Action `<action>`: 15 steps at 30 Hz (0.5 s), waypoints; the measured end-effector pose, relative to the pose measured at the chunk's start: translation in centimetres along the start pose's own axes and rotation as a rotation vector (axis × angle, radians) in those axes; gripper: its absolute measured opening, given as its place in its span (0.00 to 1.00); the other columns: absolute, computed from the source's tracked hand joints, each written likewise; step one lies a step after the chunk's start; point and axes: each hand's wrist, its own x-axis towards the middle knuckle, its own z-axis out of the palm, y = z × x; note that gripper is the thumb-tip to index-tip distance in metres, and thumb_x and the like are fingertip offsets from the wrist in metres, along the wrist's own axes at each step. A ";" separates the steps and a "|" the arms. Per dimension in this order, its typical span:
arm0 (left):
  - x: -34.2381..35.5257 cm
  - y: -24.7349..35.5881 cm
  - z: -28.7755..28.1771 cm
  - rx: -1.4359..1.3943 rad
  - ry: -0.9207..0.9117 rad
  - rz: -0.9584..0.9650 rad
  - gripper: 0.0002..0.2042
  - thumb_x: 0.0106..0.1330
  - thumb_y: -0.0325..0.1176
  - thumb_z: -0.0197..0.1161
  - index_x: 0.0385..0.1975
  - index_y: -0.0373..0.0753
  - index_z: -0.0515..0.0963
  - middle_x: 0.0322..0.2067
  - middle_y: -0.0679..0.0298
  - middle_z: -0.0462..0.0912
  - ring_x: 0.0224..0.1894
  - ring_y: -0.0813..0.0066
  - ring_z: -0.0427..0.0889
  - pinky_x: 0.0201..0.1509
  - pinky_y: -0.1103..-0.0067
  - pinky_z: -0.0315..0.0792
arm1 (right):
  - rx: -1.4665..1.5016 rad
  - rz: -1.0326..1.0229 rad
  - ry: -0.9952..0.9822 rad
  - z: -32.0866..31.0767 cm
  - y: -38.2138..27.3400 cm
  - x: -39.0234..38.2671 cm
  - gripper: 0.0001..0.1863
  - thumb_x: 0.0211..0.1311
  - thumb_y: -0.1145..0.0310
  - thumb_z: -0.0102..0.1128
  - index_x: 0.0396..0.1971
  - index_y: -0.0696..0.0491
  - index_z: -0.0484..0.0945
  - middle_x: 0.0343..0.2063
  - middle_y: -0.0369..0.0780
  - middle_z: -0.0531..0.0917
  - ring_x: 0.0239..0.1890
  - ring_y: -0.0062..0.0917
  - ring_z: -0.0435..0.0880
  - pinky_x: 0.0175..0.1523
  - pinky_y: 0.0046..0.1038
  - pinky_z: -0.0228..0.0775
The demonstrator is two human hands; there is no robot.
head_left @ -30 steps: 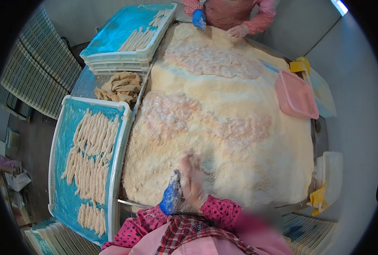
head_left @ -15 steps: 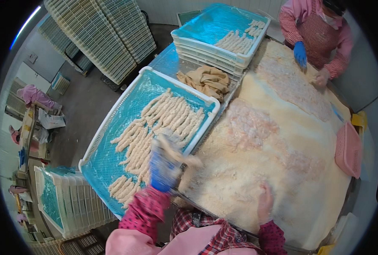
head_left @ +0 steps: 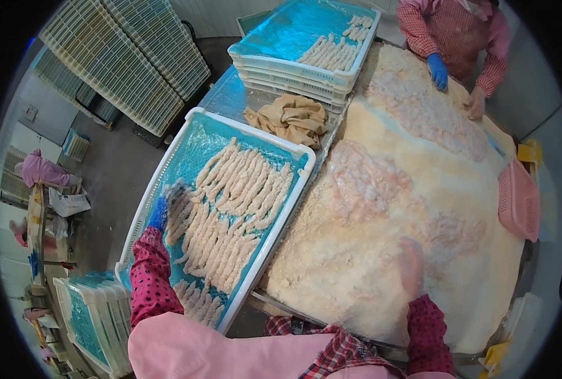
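My left hand (head_left: 167,207), in a crumb-coated blue glove, is low over the left side of a white tray (head_left: 149,183) lined with blue film. Its fingers are closed round breaded meat strips (head_left: 179,222), partly hidden by the glove. Rows of similar pale breaded strips (head_left: 246,180) cover the tray's middle, with a shorter row at its near end. My bare right hand (head_left: 411,265) is over the crumb-covered table (head_left: 338,268), blurred by motion. Its fingers look stretched out, with nothing seen in them. Ahead of it lies a heap of raw pinkish meat (head_left: 366,177).
Stacked trays (head_left: 293,79) and a crumpled tan cloth (head_left: 290,120) are beyond my tray. A co-worker's blue-gloved hand (head_left: 437,72) is by more meat (head_left: 423,114) at the far right. A pink basket (head_left: 518,199) stands at the right edge; more trays (head_left: 95,316) are at lower left.
My left hand has moved left across the tray with the strips, from its right edge to its left side. My right hand has shifted slightly forward over the crumbs. The view has shifted too.
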 end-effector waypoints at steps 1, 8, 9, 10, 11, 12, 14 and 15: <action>0.3 0.4 0.5 0.017 0.000 0.041 0.23 0.71 0.46 0.40 0.59 0.36 0.64 0.55 0.58 0.68 0.59 0.70 0.63 0.64 0.74 0.54 | -0.099 -0.080 -0.059 0.7 -0.2 0.8 0.18 0.50 0.78 0.53 0.44 0.57 0.74 0.47 0.44 0.75 0.50 0.38 0.72 0.57 0.34 0.61; -3.1 -7.8 -8.4 0.220 0.280 0.083 0.22 0.71 0.41 0.42 0.58 0.35 0.64 0.56 0.58 0.68 0.59 0.69 0.64 0.64 0.74 0.55 | -0.122 -0.157 -0.174 -0.4 0.8 -3.0 0.14 0.48 0.76 0.56 0.38 0.55 0.78 0.39 0.44 0.78 0.46 0.37 0.74 0.53 0.33 0.64; -4.1 -9.1 -9.3 0.295 0.303 0.061 0.21 0.71 0.41 0.42 0.58 0.35 0.64 0.56 0.58 0.68 0.59 0.69 0.64 0.64 0.74 0.55 | -0.059 -0.086 -0.092 -0.2 2.4 -4.3 0.13 0.49 0.76 0.55 0.38 0.55 0.78 0.37 0.43 0.79 0.44 0.35 0.75 0.51 0.32 0.65; -5.3 -10.0 -9.6 0.361 0.318 0.049 0.21 0.70 0.40 0.43 0.58 0.35 0.64 0.56 0.58 0.68 0.59 0.69 0.64 0.63 0.74 0.55 | 0.002 -0.018 -0.014 -0.3 2.3 -4.6 0.13 0.51 0.76 0.54 0.39 0.55 0.78 0.35 0.42 0.79 0.43 0.33 0.77 0.50 0.30 0.67; -6.0 -10.4 -9.3 0.416 0.320 0.065 0.21 0.70 0.39 0.43 0.58 0.34 0.64 0.56 0.58 0.68 0.59 0.69 0.64 0.63 0.74 0.56 | 0.085 0.316 -0.007 -0.7 2.1 -5.1 0.14 0.57 0.76 0.50 0.43 0.54 0.77 0.32 0.40 0.80 0.37 0.27 0.78 0.44 0.26 0.68; -6.7 -10.0 -8.3 0.445 0.305 0.112 0.21 0.70 0.39 0.43 0.58 0.34 0.64 0.57 0.58 0.68 0.59 0.69 0.64 0.63 0.74 0.56 | 0.283 0.393 0.096 -0.8 1.7 -4.6 0.14 0.58 0.75 0.50 0.44 0.55 0.77 0.33 0.40 0.80 0.37 0.25 0.78 0.44 0.25 0.68; -8.2 -8.3 -4.7 0.438 0.243 0.256 0.20 0.70 0.38 0.44 0.58 0.34 0.64 0.57 0.57 0.68 0.59 0.68 0.65 0.63 0.75 0.56 | 0.654 0.541 0.329 -2.0 1.5 -3.4 0.14 0.60 0.74 0.48 0.45 0.56 0.76 0.35 0.39 0.81 0.36 0.21 0.78 0.42 0.23 0.68; -9.4 -7.0 -2.7 0.388 0.186 0.337 0.20 0.70 0.37 0.44 0.58 0.34 0.64 0.57 0.57 0.68 0.59 0.68 0.65 0.63 0.75 0.56 | 0.672 0.521 0.124 -2.1 2.6 -3.7 0.15 0.59 0.74 0.50 0.47 0.57 0.75 0.35 0.40 0.81 0.36 0.23 0.79 0.42 0.23 0.69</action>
